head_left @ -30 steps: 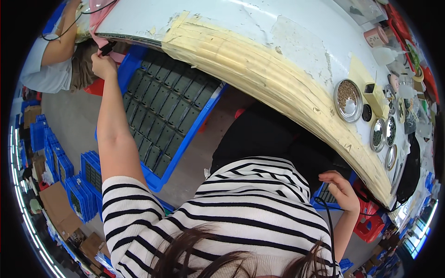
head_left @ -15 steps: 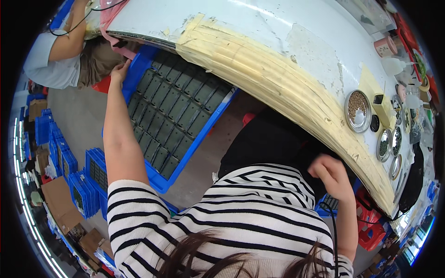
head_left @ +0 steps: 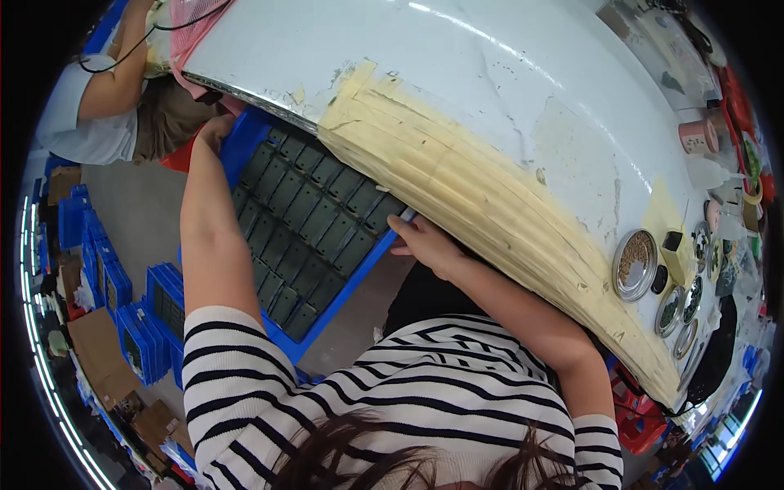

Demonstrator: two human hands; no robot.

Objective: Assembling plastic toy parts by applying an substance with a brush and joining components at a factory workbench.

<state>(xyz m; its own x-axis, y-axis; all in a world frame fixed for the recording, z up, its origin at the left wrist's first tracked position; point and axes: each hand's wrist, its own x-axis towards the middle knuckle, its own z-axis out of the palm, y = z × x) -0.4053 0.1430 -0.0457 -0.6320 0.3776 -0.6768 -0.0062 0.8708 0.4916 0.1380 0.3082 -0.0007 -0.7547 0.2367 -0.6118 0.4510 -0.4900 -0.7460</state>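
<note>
A shallow blue plastic crate (head_left: 347,289) lies partly under the table edge, to the left of my lap. Rows of flat, dark grey-green rectangular pieces (head_left: 306,216) fill it. My left hand (head_left: 217,131) grips its far left rim, with the fingertips partly hidden. On the opposite side my right hand (head_left: 426,247) holds the rim close below the table edge. Its thumb shows on top, and the other fingers are partly out of sight.
Layers of yellowish tape cover the front edge (head_left: 457,171) of the white table (head_left: 490,65). Round metal dishes of small parts (head_left: 635,265) stand at its right. Another person (head_left: 106,98) sits at the far left. Stacked blue crates (head_left: 143,339) and cardboard boxes (head_left: 102,351) occupy the left floor.
My right hand has crossed from beside my lap on the right to the crate's right rim and closed on it. My left hand stays at the far left rim.
</note>
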